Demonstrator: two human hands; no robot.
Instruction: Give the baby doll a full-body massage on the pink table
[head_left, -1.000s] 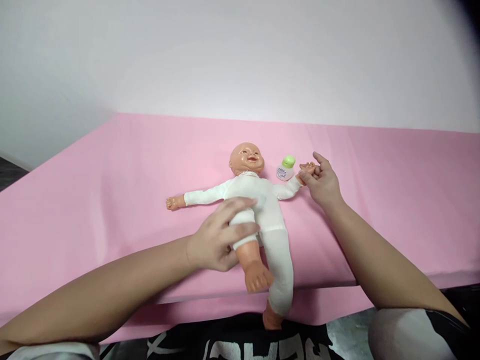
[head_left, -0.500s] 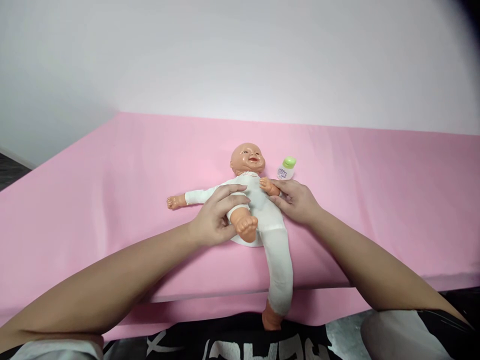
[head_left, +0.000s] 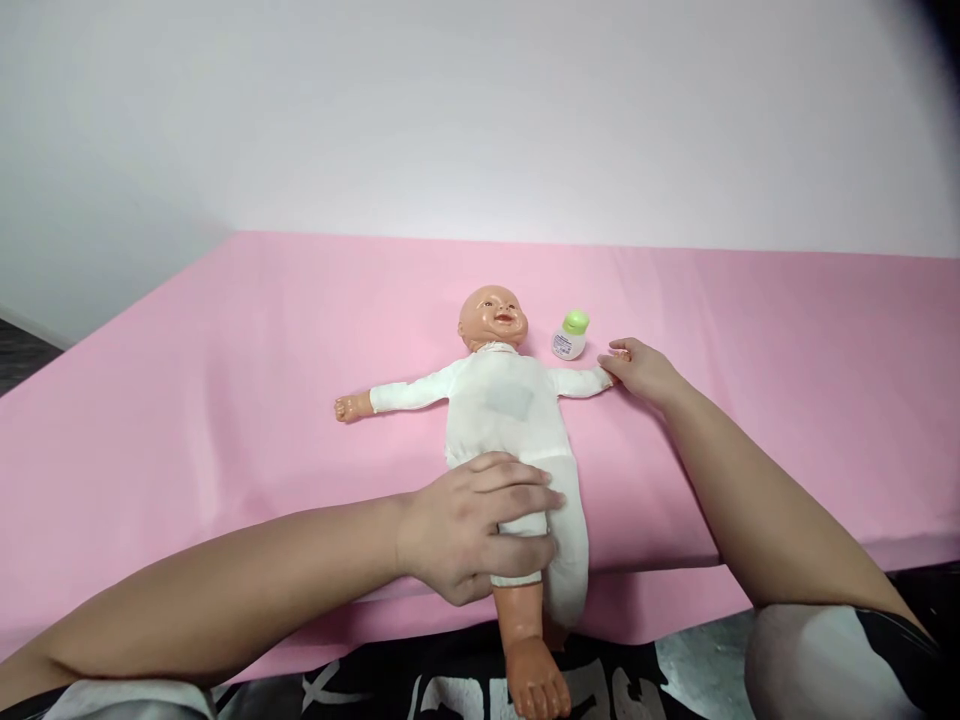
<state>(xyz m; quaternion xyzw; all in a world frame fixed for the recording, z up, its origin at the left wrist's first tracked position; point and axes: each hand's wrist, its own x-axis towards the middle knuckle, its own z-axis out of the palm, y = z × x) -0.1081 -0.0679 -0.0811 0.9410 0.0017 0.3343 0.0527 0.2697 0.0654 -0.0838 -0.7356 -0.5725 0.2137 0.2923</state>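
A baby doll (head_left: 499, 410) with a bald plastic head and a white cloth body lies on its back, both arms spread out sideways. My left hand (head_left: 480, 525) is closed over the doll's leg on the left side, its fingers lying across the white cloth above the plastic foot (head_left: 536, 680). The other leg is partly hidden behind it. Over on the right, my right hand (head_left: 645, 375) grips the end of the doll's outstretched arm (head_left: 581, 382), covering most of the small plastic hand. Both doll legs hang past the table's front edge.
A small clear bottle (head_left: 570, 342) with a green cap stands near the doll's head, close to its right-hand arm. Pink cloth covers the table (head_left: 262, 320). A pale wall (head_left: 480, 120) rises behind the far edge.
The doll's raised leg has come down towards me with my left hand on it. The arm that was folded over the chest now stretches right, with my right hand on its end.
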